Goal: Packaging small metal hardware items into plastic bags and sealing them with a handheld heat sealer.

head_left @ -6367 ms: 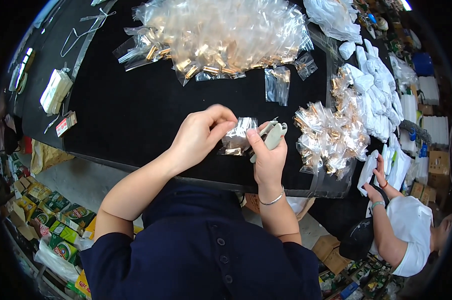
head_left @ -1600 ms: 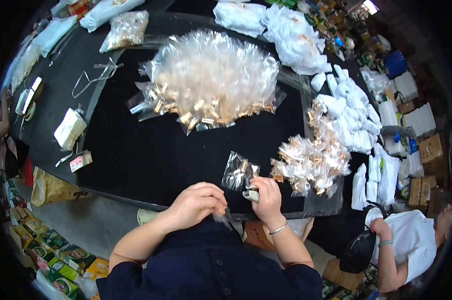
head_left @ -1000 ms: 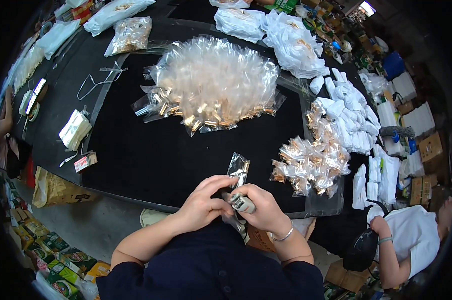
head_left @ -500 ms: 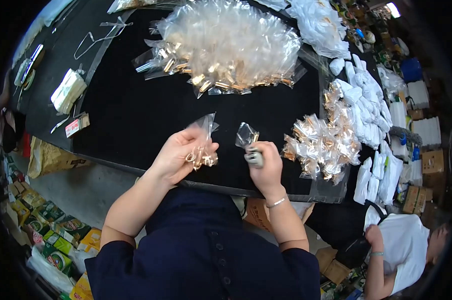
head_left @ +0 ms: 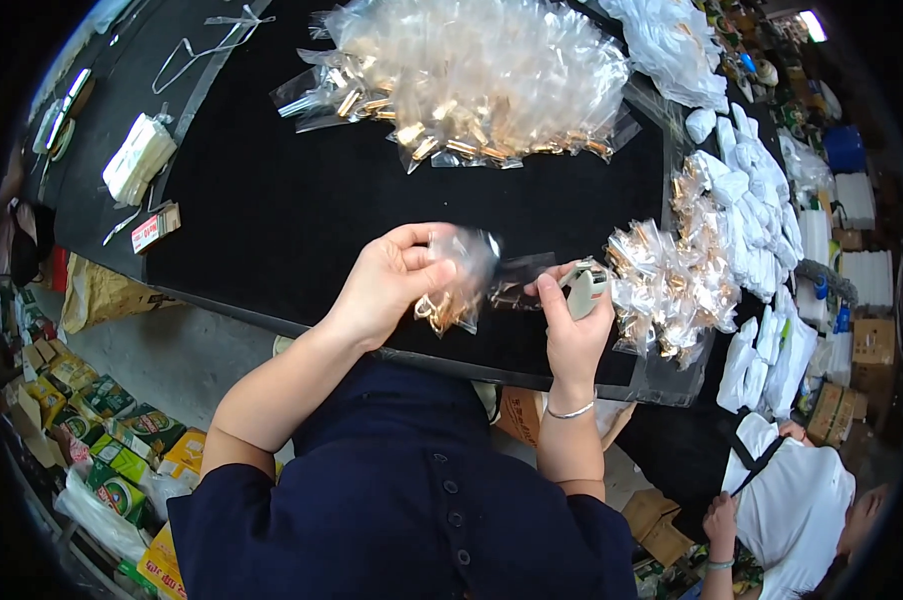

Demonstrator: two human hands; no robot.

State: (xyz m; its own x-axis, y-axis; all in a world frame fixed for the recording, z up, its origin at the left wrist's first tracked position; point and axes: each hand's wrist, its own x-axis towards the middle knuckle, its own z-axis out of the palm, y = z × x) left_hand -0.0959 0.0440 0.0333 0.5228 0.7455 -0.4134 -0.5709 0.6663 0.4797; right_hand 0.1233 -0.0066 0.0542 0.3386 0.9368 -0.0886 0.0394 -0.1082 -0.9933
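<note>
My left hand [head_left: 377, 290] is closed on a small clear plastic bag [head_left: 454, 300] with gold-coloured metal pieces in its lower end; the bag's upper part is blurred by motion. My right hand [head_left: 577, 340] has a small pale hand stapler [head_left: 585, 292] in its palm. Its fingertips also pinch the edge of another clear bag [head_left: 522, 278], which stretches toward the left hand and is partly blurred. Just right of that hand lies a heap of crumpled clear bags with gold pieces [head_left: 662, 290].
A large pile of clear bags with gold pieces [head_left: 472, 80] covers the far table. White wrapped bundles [head_left: 757, 220] line the right side. At left lie a stack of pale strips [head_left: 140, 160] and a small box [head_left: 156, 228]. A person in a white shirt [head_left: 797, 490] is at lower right.
Both hands have moved right, the right one with the stapler now turned more into view. The bag at its fingertips has swung leftward, close to the left hand's bag.
</note>
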